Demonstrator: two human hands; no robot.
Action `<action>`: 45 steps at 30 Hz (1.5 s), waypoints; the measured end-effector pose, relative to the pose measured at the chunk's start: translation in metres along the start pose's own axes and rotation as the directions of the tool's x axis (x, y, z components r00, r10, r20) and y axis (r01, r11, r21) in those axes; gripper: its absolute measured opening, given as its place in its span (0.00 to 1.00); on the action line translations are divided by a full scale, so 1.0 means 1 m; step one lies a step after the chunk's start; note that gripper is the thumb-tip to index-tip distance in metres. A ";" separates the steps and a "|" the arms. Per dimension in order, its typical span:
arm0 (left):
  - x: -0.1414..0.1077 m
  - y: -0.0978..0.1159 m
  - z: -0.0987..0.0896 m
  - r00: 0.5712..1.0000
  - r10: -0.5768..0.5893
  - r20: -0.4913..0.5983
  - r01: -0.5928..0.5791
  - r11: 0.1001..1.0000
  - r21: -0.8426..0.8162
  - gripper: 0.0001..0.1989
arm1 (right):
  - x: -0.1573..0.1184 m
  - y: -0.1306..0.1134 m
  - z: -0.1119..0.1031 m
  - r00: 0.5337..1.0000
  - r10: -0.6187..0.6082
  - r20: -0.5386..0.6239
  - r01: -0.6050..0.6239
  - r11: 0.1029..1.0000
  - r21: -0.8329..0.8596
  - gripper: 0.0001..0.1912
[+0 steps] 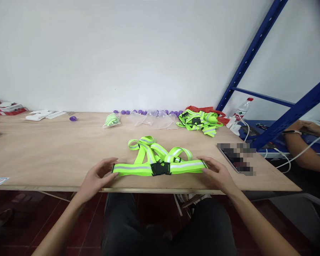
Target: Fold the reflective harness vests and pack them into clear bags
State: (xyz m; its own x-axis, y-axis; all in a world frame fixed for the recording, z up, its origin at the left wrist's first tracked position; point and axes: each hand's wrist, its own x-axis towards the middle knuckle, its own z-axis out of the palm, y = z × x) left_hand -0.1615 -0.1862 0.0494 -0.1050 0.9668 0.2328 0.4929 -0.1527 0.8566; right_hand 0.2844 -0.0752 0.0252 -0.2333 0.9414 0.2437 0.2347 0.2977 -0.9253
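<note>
A neon-yellow reflective harness vest (pixel 136 169) with silver stripes lies near the table's front edge. Its waist belt is stretched straight from side to side, and a fastened black buckle (pixel 160 168) sits at its middle. Behind the belt, the shoulder straps (pixel 149 149) loop loosely on the wood. My left hand (pixel 97 176) grips the belt's left end by a black slider, thumb in front and fingers behind. At the opposite end, my right hand (pixel 218 173) pinches the belt in the same way.
Behind are a bagged vest (pixel 112 120), clear plastic bags (pixel 160 121), several purple rolls (pixel 127 112) and a heap of vests (pixel 198 121) on red plastic. A phone (pixel 233 158) lies right, near a blue rack post (pixel 252 53) and bottle (pixel 244 108). Another person's arm (pixel 304 142) shows beyond.
</note>
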 end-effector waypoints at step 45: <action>-0.004 0.042 0.150 0.801 0.355 0.483 -0.569 0.704 0.425 0.32 | 0.079 -0.010 0.004 0.988 0.154 0.021 -0.127 0.881 -0.455 0.31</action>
State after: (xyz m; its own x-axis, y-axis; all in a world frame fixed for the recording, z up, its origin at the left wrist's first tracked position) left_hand -0.0101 -0.1661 0.0154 0.5078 0.8187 0.2681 0.7741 -0.5702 0.2749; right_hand 0.2600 -0.0042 0.0530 -0.2145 0.9724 0.0921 0.6659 0.2146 -0.7145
